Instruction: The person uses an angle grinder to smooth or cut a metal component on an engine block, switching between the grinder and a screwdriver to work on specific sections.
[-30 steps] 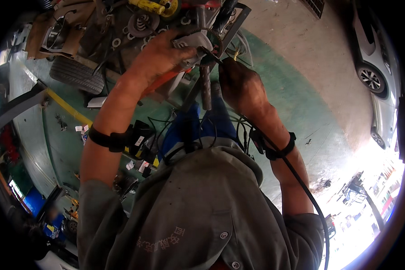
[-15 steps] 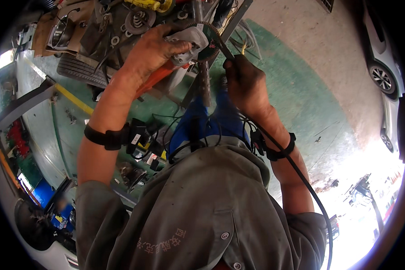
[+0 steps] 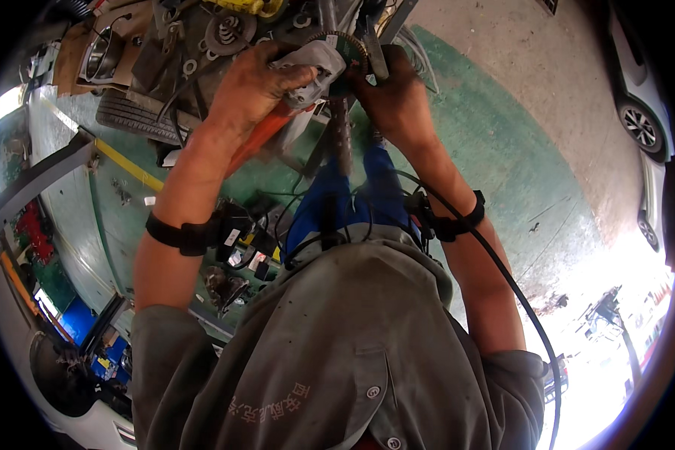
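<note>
My left hand (image 3: 251, 86) is closed around the grey metal head of an angle grinder (image 3: 315, 66), with the thumb across its near face. The grinder's orange body (image 3: 261, 136) slants down beneath my left wrist. A dark green disc (image 3: 349, 54) with a toothed-looking rim sits on the head's right side. My right hand (image 3: 397, 97) grips a flat, narrow metal bar (image 3: 375, 49) that points away from me. Its fingers are beside the disc's right edge; whether they touch it I cannot tell. A rusty upright post (image 3: 340, 127) stands below the disc.
A cluttered bench (image 3: 154, 56) with washers, a coil spring (image 3: 229, 31) and a yellow tool (image 3: 251, 6) lies beyond my left hand. Below it is a tire (image 3: 139, 116). Black cables (image 3: 502, 289) run along my right arm. Parked cars (image 3: 637, 112) stand far right.
My right hand has shifted left and away from me, closer to the disc. The bar in it has swung from a slant to nearly straight ahead. The left hand and grinder barely moved.
</note>
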`<move>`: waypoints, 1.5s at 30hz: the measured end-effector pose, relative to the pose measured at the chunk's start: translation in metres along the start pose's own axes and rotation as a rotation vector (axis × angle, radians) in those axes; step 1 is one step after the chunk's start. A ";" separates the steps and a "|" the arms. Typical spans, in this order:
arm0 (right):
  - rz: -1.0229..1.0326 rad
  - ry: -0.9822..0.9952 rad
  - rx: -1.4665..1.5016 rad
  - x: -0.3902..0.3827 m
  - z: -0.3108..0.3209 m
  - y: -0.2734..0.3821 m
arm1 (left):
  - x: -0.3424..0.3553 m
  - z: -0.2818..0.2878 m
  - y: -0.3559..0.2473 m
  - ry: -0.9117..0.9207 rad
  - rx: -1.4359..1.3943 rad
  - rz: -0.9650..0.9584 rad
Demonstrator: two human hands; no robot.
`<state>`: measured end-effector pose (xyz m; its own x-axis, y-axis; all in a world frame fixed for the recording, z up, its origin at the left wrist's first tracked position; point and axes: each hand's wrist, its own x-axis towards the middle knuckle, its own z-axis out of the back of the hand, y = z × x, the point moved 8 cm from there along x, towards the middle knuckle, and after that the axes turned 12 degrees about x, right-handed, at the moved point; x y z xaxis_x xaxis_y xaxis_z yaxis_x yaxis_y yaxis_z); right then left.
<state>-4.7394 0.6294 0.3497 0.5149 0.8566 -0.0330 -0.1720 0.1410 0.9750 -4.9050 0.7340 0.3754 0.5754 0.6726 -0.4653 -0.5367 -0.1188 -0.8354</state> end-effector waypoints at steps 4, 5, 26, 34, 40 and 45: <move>-0.060 0.024 0.013 0.003 -0.008 -0.009 | -0.001 -0.002 0.002 -0.007 0.002 0.076; -0.093 0.038 -0.007 0.004 -0.009 -0.010 | -0.001 -0.002 0.002 0.013 0.005 0.079; -0.159 0.073 0.004 0.004 -0.011 -0.021 | 0.000 -0.004 0.002 0.035 -0.064 0.085; -0.163 0.119 -0.032 0.005 -0.013 -0.026 | 0.010 -0.003 0.007 0.054 -0.008 0.121; -0.257 0.155 0.081 0.009 -0.018 -0.045 | 0.015 -0.003 0.014 0.027 0.018 0.149; -0.389 0.151 0.139 0.014 -0.012 -0.052 | -0.012 0.000 -0.015 -0.096 0.133 0.069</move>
<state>-4.7334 0.6395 0.2957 0.3883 0.8174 -0.4256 0.1309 0.4082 0.9035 -4.9040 0.7282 0.3932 0.4763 0.7333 -0.4853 -0.6535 -0.0741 -0.7533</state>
